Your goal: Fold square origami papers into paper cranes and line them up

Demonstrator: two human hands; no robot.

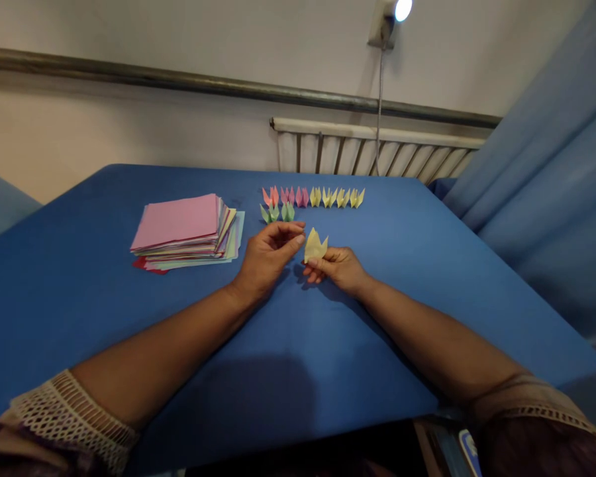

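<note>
My right hand (338, 267) pinches a small folded yellow paper piece (314, 246) and holds it upright just above the blue table (129, 311). My left hand (268, 254) hovers right beside it with fingers curled and empty, its fingertips a short gap from the paper. A stack of coloured paper sheets (185, 230), pink on top, lies to the left of my left hand. Beyond both hands stands a row of folded paper pieces (312, 197), orange, pink and yellow, with two green folded pieces (277, 212) in front of it.
A radiator (372, 154) and a metal rail (228, 86) run along the wall behind the table. A lamp (392, 16) hangs above. Blue fabric (551, 185) rises at the right. A phone's corner (469, 450) shows near my lap.
</note>
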